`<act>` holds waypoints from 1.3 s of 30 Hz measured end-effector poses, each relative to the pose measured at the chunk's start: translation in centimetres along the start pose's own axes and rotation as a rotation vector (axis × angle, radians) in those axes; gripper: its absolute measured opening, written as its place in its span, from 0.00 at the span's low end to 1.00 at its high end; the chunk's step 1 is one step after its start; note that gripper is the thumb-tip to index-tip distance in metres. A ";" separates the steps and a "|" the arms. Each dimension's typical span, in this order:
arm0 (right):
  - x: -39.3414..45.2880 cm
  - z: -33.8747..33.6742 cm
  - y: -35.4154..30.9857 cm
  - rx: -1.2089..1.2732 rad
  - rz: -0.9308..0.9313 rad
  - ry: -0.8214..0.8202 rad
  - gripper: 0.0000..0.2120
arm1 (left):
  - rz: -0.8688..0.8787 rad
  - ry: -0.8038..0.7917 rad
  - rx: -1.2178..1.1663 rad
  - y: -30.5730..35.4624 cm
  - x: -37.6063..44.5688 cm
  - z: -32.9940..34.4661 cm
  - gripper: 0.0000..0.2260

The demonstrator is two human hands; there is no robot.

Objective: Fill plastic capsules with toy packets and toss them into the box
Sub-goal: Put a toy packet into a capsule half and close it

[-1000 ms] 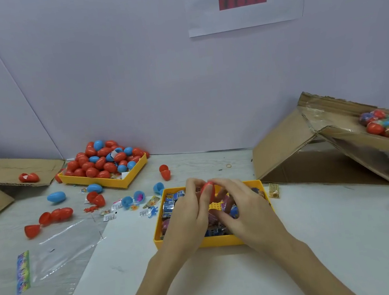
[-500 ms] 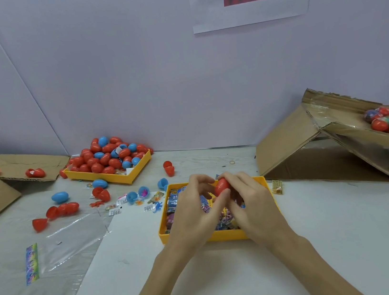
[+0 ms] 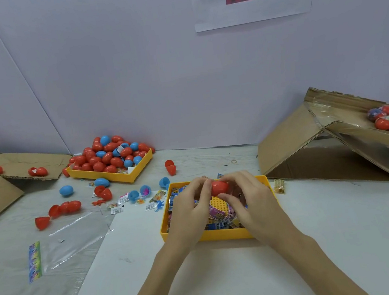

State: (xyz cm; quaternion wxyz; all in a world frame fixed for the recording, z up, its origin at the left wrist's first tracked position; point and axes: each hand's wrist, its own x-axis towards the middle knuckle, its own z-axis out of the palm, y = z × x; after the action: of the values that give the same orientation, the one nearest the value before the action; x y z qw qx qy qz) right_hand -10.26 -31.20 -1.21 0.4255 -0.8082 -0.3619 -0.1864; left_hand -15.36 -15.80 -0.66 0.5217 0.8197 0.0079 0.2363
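Over yellow tray (image 3: 208, 237), both hands (image 3: 224, 208) curled around red capsule (image 3: 219, 186).

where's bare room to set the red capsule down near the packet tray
Free: the white sheet in front of the yellow packet tray, and right of it below the tilted cardboard box. Crowded: left of the tray, littered with loose capsule halves.

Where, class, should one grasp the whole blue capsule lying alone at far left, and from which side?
Grip the blue capsule across its narrow middle, coming from above. It lies on its side with bare table around it, so fingers can straddle the rounded body; the tapered ends would likely slip.
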 end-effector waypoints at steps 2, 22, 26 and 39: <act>0.0 0.0 0.1 0.010 0.025 0.009 0.08 | -0.019 -0.004 -0.030 0.1 0.0 0.1 0.09; -0.3 0.1 0.6 0.150 -0.007 -0.102 0.21 | -0.121 -0.016 -0.083 -0.3 0.4 -0.4 0.12; -0.3 0.6 0.6 0.133 0.021 -0.061 0.20 | -0.110 -0.044 -0.065 -0.1 0.3 -0.4 0.12; 0.0 -0.2 0.9 0.243 0.115 -0.057 0.18 | -0.058 -0.144 -0.130 0.2 0.3 -0.9 0.10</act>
State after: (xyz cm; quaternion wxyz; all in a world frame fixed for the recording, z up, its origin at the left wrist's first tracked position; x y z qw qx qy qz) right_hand -9.55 -31.73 -1.61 0.5198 -0.7750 -0.3471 -0.0934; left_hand -15.47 -15.03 -0.08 0.5797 0.7983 -0.0212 0.1618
